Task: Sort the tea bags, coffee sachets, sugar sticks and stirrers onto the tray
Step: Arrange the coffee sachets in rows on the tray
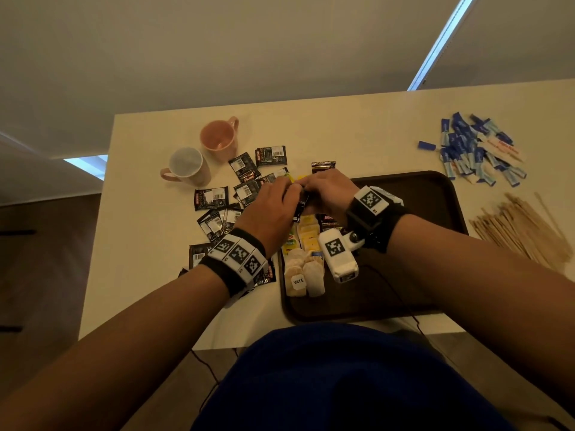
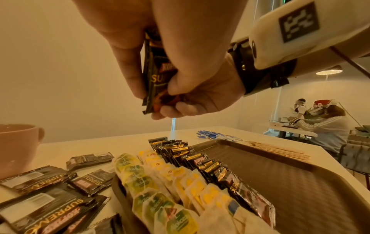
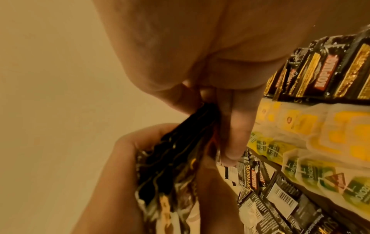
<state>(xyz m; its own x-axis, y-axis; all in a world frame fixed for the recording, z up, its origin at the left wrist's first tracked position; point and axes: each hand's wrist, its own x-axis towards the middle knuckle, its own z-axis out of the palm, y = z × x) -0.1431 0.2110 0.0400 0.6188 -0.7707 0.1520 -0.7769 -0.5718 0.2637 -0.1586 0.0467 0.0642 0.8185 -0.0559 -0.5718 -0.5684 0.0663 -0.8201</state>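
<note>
- Both hands, left [image 1: 273, 209] and right [image 1: 326, 194], grip a small stack of coffee sachets [image 2: 158, 76] above the tray's [image 1: 435, 194] left end.
- Tea bags [image 2: 160, 190] and more sachets lie in rows on the tray.
- Loose sachets [image 1: 211, 197] and two mugs [image 1: 217, 138] lie leftward; sugar sticks [image 1: 476, 147] and stirrers [image 1: 519, 228] sit to the right.

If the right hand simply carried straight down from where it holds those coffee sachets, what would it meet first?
Probably the row of coffee sachets standing on the tray, below the right hand and its bunch of sachets; depth is unclear, so possibly the yellow tea bags beside them.
</note>
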